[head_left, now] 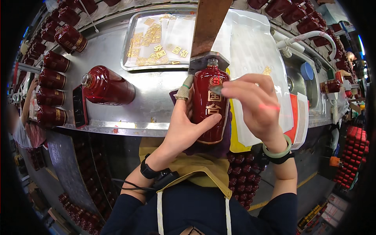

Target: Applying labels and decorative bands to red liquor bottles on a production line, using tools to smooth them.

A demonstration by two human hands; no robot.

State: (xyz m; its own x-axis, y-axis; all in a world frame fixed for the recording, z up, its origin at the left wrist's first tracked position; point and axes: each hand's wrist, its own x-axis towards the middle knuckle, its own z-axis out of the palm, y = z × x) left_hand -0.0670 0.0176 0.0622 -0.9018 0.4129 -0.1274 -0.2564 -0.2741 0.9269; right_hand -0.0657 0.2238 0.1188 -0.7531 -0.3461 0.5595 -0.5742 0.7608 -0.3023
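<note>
A glossy dark-red glass bottle (203,94) with gold raised characters and an uncapped clear neck leans over the bench edge against a dark rest. Wrapped round its left side, my left hand (184,121) grips it, the thumb across the lower front; a knitted cover sits on one finger. My right hand (254,102) is closed in a pinch at the bottle's upper front, beside the round emblem. Something small and greyish shows at its fingertips, too blurred to name. A red light spot falls on the emblem and a red streak on my right hand.
A metal tray (127,51) of gold character pieces lies behind. Another red bottle (111,86) stands left, near a black-and-red flat case (79,105). A wooden post (211,23) rises ahead. White sheets (250,47) and a sink (291,78) are right; several red bottles line both sides.
</note>
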